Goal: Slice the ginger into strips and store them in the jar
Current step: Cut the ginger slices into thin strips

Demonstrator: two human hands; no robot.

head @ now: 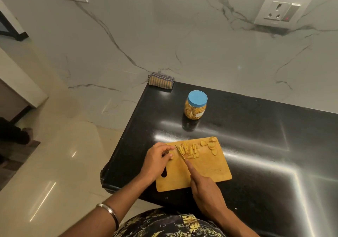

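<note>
Pinched a small pale-yellow ginger stub down on the left end of the rectangular wooden cutting board with the left hand, fingers curled round it. Gripped the slim steel-bladed knife in the right hand, forefinger laid along the spine, edge down just beside the left fingertips. Noted a heap of cut yellow ginger strips just right of the blade and several round uncut ginger slices toward the board's far right corner. Found the clear plastic jar, blue screw lid on and yellow pieces already inside, upright on the glossy black stone counter beyond the board, well apart from both hands. Judged a nicked fingertip the likeliest mishap: too little stub to hold, blade almost touching the fingers, any roll of the piece enough to steer the edge sideways. Judged a sliding board possible too, given the slick counter and the nearby left edge. Expected spilled strips if carried over before taking the lid off.
</note>
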